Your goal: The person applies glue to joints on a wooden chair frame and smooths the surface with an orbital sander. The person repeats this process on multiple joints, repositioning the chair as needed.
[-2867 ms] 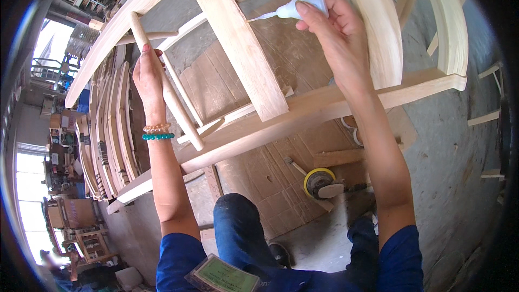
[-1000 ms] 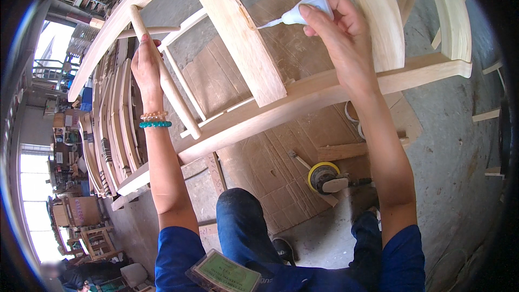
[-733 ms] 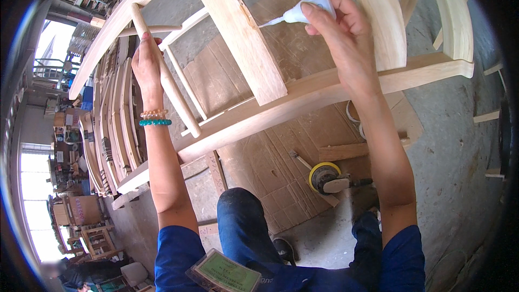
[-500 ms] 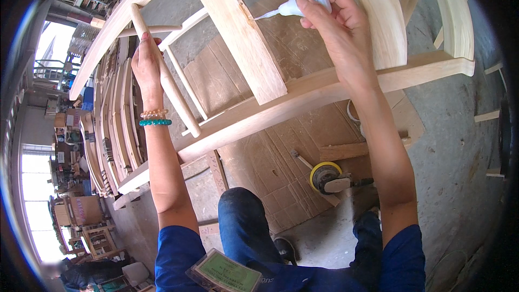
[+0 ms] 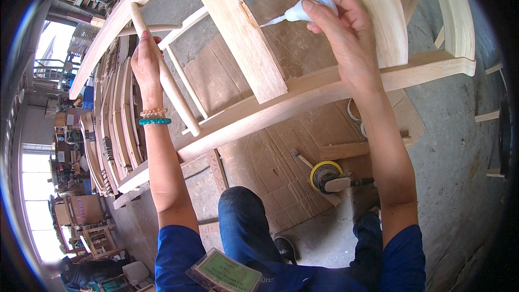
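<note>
The right hand (image 5: 346, 38) is closed around a small white glue bottle (image 5: 313, 8) that lies nearly level, its long axis running right to left and its thin nozzle pointing left at the flat wooden slat (image 5: 238, 32) of an unfinished chair frame (image 5: 324, 89). The left hand (image 5: 147, 65) is wrapped around a round wooden rail (image 5: 165, 75) slanting from upper left to lower right. Below lie worn cardboard (image 5: 270, 157), a concrete floor (image 5: 459, 173), a yellow sander (image 5: 327, 176), and stacked curved wooden parts (image 5: 111, 130) at left.

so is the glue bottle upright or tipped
Tipped: the glue bottle lies nearly sideways in the right hand, nozzle pointing left at the wooden slat.
</note>
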Demonstrator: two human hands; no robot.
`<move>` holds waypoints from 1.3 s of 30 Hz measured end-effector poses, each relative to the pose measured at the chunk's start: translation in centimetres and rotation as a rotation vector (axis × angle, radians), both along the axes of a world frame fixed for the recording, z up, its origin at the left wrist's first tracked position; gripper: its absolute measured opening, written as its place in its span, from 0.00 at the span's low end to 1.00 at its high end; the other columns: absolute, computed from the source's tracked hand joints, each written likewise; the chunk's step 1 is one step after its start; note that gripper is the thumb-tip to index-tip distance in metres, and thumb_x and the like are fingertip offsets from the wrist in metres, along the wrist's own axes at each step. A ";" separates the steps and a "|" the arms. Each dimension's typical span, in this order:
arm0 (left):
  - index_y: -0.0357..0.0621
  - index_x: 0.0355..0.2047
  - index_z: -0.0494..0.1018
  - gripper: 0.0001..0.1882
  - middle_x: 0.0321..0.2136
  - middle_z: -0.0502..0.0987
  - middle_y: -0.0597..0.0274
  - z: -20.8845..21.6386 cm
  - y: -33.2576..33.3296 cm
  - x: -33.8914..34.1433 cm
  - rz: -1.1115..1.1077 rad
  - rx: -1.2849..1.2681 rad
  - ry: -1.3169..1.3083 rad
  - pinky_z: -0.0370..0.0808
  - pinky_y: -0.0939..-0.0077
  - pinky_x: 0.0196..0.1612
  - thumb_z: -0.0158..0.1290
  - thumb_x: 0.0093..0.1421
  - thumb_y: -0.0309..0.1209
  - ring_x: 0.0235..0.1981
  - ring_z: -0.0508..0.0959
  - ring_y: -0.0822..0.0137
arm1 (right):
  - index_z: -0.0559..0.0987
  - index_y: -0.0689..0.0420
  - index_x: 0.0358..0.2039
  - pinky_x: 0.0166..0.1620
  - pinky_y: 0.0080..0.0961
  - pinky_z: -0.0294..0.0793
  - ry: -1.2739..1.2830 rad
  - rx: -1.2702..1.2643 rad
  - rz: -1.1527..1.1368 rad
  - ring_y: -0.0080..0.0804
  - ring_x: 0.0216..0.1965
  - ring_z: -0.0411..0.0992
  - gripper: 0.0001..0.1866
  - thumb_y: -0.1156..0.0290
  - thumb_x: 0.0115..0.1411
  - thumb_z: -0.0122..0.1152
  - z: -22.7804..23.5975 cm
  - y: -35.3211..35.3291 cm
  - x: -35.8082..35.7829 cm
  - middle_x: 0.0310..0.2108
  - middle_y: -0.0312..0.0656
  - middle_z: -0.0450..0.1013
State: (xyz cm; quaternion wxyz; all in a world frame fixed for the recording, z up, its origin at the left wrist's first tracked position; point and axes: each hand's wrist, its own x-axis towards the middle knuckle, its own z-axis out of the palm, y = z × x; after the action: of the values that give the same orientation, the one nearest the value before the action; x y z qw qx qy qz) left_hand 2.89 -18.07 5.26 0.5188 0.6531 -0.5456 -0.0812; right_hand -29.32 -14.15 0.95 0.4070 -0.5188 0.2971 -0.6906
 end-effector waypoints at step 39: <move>0.37 0.33 0.77 0.30 0.26 0.75 0.59 0.1 0.7 0.6 -0.005 0.024 -0.013 0.71 0.78 0.30 0.46 0.61 0.55 0.25 0.73 0.72 | 0.75 0.53 0.29 0.37 0.15 0.67 -0.086 0.058 0.049 0.14 0.29 0.67 0.05 0.68 0.58 0.61 -0.5 1.5 -0.4 0.26 0.29 0.72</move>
State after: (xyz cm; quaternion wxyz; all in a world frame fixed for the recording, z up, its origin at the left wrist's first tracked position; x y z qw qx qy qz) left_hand 3.45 -17.38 5.40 0.5070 0.6584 -0.5497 -0.0848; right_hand -29.75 -12.60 0.47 0.4512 -0.4836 0.2865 -0.6932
